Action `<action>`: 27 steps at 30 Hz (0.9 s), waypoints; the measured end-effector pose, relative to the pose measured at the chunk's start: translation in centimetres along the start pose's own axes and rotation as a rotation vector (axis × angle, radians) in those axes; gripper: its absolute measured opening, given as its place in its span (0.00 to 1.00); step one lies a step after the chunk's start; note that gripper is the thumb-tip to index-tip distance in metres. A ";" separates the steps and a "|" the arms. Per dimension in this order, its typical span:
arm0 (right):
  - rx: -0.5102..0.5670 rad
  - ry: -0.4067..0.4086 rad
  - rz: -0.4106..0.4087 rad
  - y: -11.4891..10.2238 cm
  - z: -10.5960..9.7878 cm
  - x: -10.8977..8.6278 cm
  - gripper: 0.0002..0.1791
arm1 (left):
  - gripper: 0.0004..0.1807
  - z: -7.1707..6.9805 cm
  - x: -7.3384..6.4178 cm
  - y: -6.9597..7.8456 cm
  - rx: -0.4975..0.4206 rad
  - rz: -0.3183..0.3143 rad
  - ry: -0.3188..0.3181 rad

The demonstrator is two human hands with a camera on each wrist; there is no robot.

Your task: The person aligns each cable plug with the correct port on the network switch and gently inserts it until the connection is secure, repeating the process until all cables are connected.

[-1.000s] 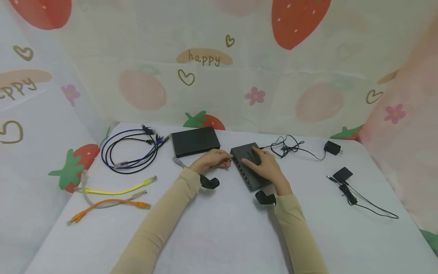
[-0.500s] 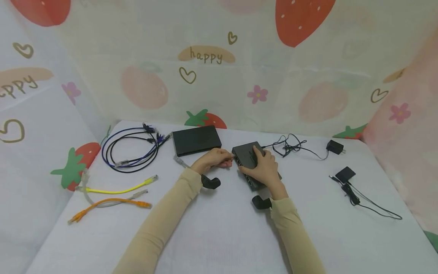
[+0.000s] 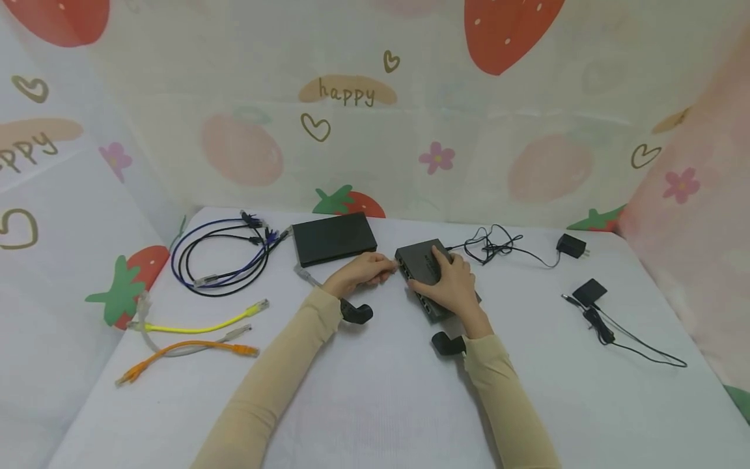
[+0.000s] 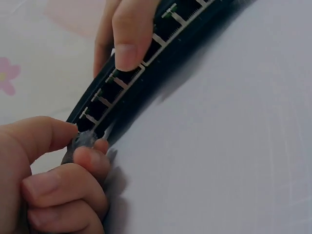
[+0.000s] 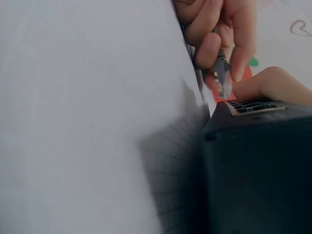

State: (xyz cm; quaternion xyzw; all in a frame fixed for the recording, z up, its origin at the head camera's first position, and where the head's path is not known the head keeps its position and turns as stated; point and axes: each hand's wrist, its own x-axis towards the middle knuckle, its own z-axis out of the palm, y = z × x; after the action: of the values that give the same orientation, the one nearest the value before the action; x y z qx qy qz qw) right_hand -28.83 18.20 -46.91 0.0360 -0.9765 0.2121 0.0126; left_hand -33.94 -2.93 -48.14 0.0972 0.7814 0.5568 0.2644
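Observation:
My left hand (image 3: 359,273) pinches the clear plug (image 5: 224,88) of a grey network cable between thumb and fingers. It holds the plug at the far end of the port row on a dark grey network switch (image 3: 420,259). Whether the plug sits inside a port, I cannot tell. My right hand (image 3: 450,283) grips that switch, its thumb over the port edge and its fingers across the top. In the left wrist view, the right thumb (image 4: 129,56) lies against the open ports (image 4: 102,101). A thin black lead runs from the switch's back corner.
Another black box (image 3: 334,239) stands at the back. Coiled blue and black cables (image 3: 219,260) lie to its left, with a yellow cable (image 3: 205,327) and an orange cable (image 3: 193,343) nearer. On the right are a black power plug (image 3: 571,245) and a second adapter (image 3: 589,292) with its lead.
My right hand has shifted left on the switch, its thumb moving from the top onto the port edge. My left hand keeps its pinch on the plug near the same corner.

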 end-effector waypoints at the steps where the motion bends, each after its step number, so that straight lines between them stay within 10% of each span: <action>1: 0.003 0.001 0.001 0.0 0.0 0.0 0.54 | 0.15 0.0 0.0 0.0 0.002 -0.004 0.004; 27: -0.020 0.018 -0.010 -0.1 0.3 0.0 0.53 | 0.14 0.6 0.1 0.3 -0.041 -0.025 0.051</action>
State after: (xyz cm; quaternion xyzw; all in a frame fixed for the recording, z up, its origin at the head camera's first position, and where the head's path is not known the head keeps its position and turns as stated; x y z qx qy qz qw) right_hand -28.83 18.02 -47.12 0.0390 -0.9783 0.2023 0.0227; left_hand -33.77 -2.29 -48.08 0.0679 0.7775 0.5717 0.2531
